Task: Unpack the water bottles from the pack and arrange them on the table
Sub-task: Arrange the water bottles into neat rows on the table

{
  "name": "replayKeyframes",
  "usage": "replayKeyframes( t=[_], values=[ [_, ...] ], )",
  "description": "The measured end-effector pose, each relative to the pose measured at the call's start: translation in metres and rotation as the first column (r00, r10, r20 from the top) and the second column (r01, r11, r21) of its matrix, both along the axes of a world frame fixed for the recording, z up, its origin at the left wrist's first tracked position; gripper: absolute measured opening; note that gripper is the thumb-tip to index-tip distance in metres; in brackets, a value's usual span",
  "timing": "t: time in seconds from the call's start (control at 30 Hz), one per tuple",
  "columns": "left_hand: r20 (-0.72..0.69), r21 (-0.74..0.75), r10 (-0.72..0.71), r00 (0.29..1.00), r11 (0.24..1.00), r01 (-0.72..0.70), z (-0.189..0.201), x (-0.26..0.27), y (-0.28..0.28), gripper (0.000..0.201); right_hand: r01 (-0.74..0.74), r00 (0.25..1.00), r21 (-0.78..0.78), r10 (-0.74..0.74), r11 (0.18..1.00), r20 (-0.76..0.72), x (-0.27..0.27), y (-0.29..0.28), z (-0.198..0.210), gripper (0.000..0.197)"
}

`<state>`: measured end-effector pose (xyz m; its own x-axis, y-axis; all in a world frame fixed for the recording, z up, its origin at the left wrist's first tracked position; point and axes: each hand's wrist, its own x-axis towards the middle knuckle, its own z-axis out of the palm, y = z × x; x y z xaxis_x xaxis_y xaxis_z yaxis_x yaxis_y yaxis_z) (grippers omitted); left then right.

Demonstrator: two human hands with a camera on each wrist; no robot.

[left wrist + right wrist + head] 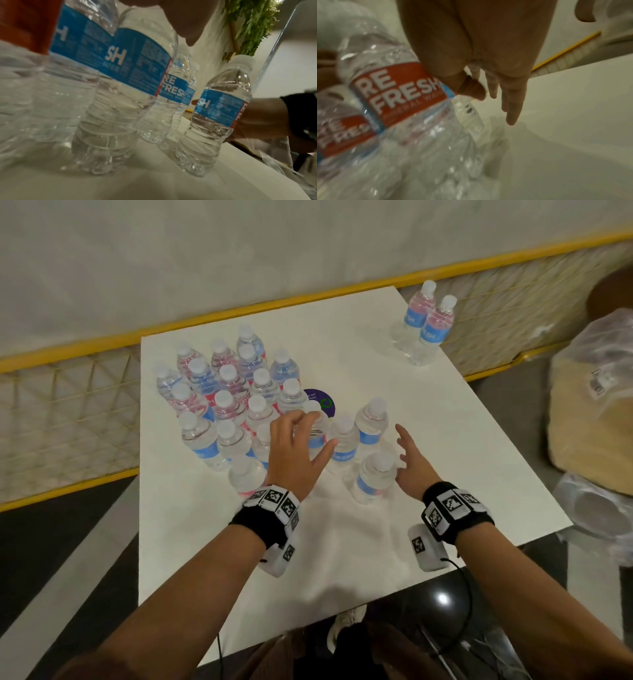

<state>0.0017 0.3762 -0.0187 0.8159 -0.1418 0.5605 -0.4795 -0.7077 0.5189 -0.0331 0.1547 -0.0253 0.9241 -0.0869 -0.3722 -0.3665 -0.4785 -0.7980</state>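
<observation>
A: Two bottles stand apart at the table's far right corner. Main cluster left-centre, roughly twenty upright; exact count unclear, they overlap.

B: Hands?

A: Left hand spread over the cluster's near edge, gripping nothing. Right hand fingers straight, just beside the nearest bottle; contact unclear.

A white table carries upright water bottles clustered toward ten o'clock, two bottles at one o'clock, and a purple disc near centre.
</observation>
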Motion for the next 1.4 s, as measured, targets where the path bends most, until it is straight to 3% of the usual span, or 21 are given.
replayKeyframes(
  t=[0.13, 0.23, 0.37, 0.47, 0.53, 0.63, 0.73, 0.83, 0.93, 1.17, 1.4],
  values=[
    [0.008, 0.082, 0.013, 1.000, 0.997, -0.014, 0.000, -0.007, 0.008, 0.045, -0.162, 0.983, 0.087, 0.169, 0.983, -0.074, -0.013, 0.004, 0.000, 0.105],
    [0.077, 0.163, 0.023, 0.997, 0.986, -0.035, -0.001, -0.020, 0.016, 0.051, -0.197, 0.970, 0.119, 0.211, 0.973, -0.120, -0.011, 0.004, -0.004, 0.132],
    [0.169, 0.100, 0.068, 0.983, 0.991, -0.085, -0.005, -0.043, 0.041, 0.073, -0.221, 0.966, 0.118, 0.234, 0.968, -0.109, -0.002, 0.008, -0.004, 0.151],
    [0.072, -0.003, 0.186, 0.980, 0.983, -0.186, -0.014, -0.052, 0.068, 0.097, -0.293, 0.952, 0.146, 0.303, 0.945, -0.052, 0.005, 0.017, -0.004, 0.149],
    [-0.073, -0.050, 0.239, 0.968, 0.969, -0.243, -0.021, -0.053, 0.083, 0.110, -0.293, 0.952, 0.142, 0.302, 0.946, -0.051, 0.010, 0.025, -0.004, 0.153],
    [-0.387, -0.129, 0.276, 0.880, 0.928, -0.348, -0.030, -0.053, 0.092, 0.136, -0.295, 0.950, 0.129, 0.306, 0.947, -0.070, 0.010, 0.035, -0.009, 0.153],
    [-0.549, -0.209, 0.234, 0.803, 0.891, -0.403, -0.053, -0.045, 0.099, 0.148, -0.334, 0.934, 0.144, 0.348, 0.931, -0.080, 0.009, 0.045, -0.010, 0.146],
    [-0.600, -0.315, 0.143, 0.787, 0.863, -0.396, -0.070, -0.038, 0.104, 0.148, -0.303, 0.933, 0.186, 0.330, 0.935, -0.142, 0.013, 0.046, -0.006, 0.143],
    [-0.657, -0.268, 0.116, 0.745, 0.887, -0.375, -0.074, -0.034, 0.105, 0.148, -0.269, 0.941, 0.176, 0.298, 0.947, -0.160, 0.018, 0.041, -0.003, 0.143],
    [-0.716, -0.279, 0.036, 0.697, 0.901, -0.333, -0.088, -0.011, 0.125, 0.160, -0.429, 0.887, 0.126, 0.444, 0.894, -0.126, 0.028, 0.062, -0.008, 0.148],
    [-0.720, -0.307, -0.052, 0.692, 0.918, -0.251, -0.093, 0.005, 0.144, 0.162, -0.280, 0.941, 0.265, 0.318, 0.923, -0.115, 0.018, 0.082, -0.021, 0.141]
  ],
)
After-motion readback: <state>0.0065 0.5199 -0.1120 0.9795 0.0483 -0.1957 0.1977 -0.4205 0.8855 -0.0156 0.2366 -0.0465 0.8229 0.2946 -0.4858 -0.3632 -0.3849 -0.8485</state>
